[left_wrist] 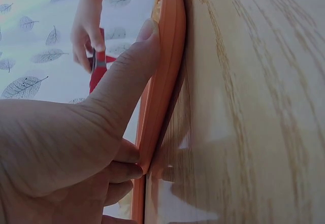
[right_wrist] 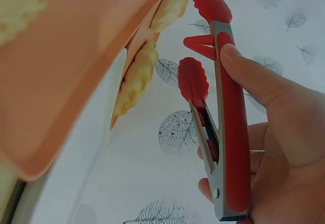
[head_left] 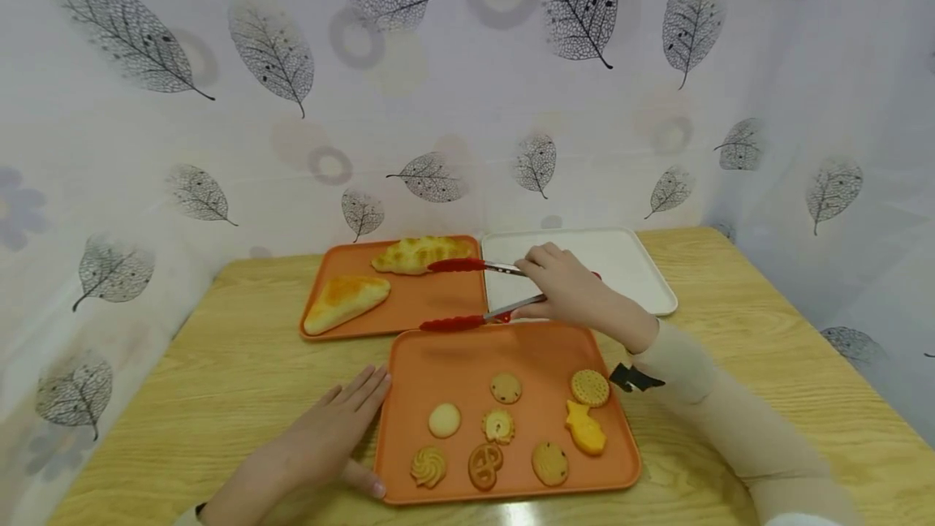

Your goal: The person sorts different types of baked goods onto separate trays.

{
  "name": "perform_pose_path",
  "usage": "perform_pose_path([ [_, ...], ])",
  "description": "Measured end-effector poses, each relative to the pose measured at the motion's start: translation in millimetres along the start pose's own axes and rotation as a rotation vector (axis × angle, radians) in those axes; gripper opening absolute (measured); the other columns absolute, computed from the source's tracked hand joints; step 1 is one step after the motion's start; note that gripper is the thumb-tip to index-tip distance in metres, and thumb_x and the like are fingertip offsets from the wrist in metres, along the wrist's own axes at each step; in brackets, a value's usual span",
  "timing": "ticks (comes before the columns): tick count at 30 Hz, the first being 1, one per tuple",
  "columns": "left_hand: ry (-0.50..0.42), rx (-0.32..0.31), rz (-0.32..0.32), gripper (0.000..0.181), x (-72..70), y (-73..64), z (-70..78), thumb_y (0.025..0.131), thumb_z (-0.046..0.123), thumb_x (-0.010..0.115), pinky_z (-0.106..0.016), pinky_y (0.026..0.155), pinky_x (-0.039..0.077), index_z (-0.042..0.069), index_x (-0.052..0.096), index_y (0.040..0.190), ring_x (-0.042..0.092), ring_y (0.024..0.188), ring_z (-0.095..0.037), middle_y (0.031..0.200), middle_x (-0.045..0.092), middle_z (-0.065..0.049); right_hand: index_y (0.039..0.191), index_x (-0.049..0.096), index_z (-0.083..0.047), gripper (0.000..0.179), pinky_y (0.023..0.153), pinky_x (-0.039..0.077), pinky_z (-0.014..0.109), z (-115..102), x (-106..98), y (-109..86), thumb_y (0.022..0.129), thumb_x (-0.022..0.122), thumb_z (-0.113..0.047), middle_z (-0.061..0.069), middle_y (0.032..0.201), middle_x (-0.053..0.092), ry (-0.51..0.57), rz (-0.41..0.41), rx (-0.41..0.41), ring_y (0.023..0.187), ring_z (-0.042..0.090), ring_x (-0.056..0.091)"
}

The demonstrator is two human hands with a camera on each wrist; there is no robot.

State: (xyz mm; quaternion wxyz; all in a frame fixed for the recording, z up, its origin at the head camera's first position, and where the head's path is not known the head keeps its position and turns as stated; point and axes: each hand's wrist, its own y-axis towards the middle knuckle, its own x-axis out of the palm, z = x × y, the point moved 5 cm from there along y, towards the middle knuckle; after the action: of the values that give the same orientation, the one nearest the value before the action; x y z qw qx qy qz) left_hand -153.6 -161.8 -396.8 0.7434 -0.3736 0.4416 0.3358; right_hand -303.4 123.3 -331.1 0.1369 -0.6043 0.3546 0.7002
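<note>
My right hand (head_left: 566, 286) grips a pair of red-tipped kitchen tongs (right_wrist: 233, 117), whose arms are spread with nothing between the tips. In the head view the tongs point left above the back orange tray (head_left: 438, 303). One tip overlaps a long bumpy bread (head_left: 402, 258); whether they touch cannot be told. A triangular bread (head_left: 346, 303) lies on the same tray. My left hand (head_left: 321, 437) rests against the left side of the front orange tray (head_left: 438, 364), its thumb on the rim in the left wrist view. Several cookies, including a pretzel (head_left: 485, 466), lie on that tray.
A white tray (head_left: 613, 266) stands at the back right, partly behind my right hand. A fish-shaped yellow cookie (head_left: 586, 428) and a round cookie (head_left: 589, 388) lie near the front tray's right edge. A leaf-patterned cloth (head_left: 475, 104) hangs behind the wooden table (head_left: 234, 347).
</note>
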Motion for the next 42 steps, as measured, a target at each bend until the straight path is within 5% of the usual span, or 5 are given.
perform_pose_path([
  [12,-0.006,-0.008,0.007,0.128,2.6,1.0,-3.8,0.064,0.077,0.064,-0.066,0.115,0.021,0.0,0.016,0.155,0.009,0.152,-0.037,0.163,0.011,-0.019,0.116,0.064,0.001,0.065,0.078,0.048,0.042,13.3,-30.2,-85.0,0.069,0.084,-0.04,0.009,0.103,0.06,0.002,0.116,0.009,0.097,0.026,0.054],
  [24,-0.009,-0.012,0.001,0.128,1.7,1.4,-3.2,0.064,0.075,0.066,-0.066,0.115,0.021,0.001,0.014,0.155,0.008,0.152,-0.037,0.164,0.009,-0.019,0.112,0.069,-0.004,0.067,0.072,0.046,0.034,45.3,-57.3,-148.3,0.063,0.085,-0.047,0.0,0.098,0.062,-0.03,0.184,-0.015,0.086,0.014,0.055],
  [30,-0.013,-0.01,0.004,0.129,2.9,0.7,-3.7,0.064,0.075,0.066,-0.067,0.114,0.022,0.001,0.014,0.155,0.008,0.152,-0.037,0.163,0.01,-0.019,0.107,0.073,-0.007,0.065,0.069,0.036,0.016,71.5,-70.7,-169.6,0.054,0.09,-0.039,-0.01,0.096,0.061,0.043,0.13,-0.049,0.083,-0.001,0.045],
  [42,0.016,0.013,0.022,0.129,5.1,-1.5,-3.1,0.063,0.077,0.064,-0.068,0.112,0.024,-0.001,0.017,0.154,0.011,0.151,-0.04,0.163,0.011,-0.022,0.099,0.077,-0.014,0.061,0.062,0.038,0.021,75.6,-74.3,-180.5,0.05,0.087,-0.048,-0.017,0.091,0.059,-0.016,0.038,-0.094,0.083,-0.001,0.047],
])
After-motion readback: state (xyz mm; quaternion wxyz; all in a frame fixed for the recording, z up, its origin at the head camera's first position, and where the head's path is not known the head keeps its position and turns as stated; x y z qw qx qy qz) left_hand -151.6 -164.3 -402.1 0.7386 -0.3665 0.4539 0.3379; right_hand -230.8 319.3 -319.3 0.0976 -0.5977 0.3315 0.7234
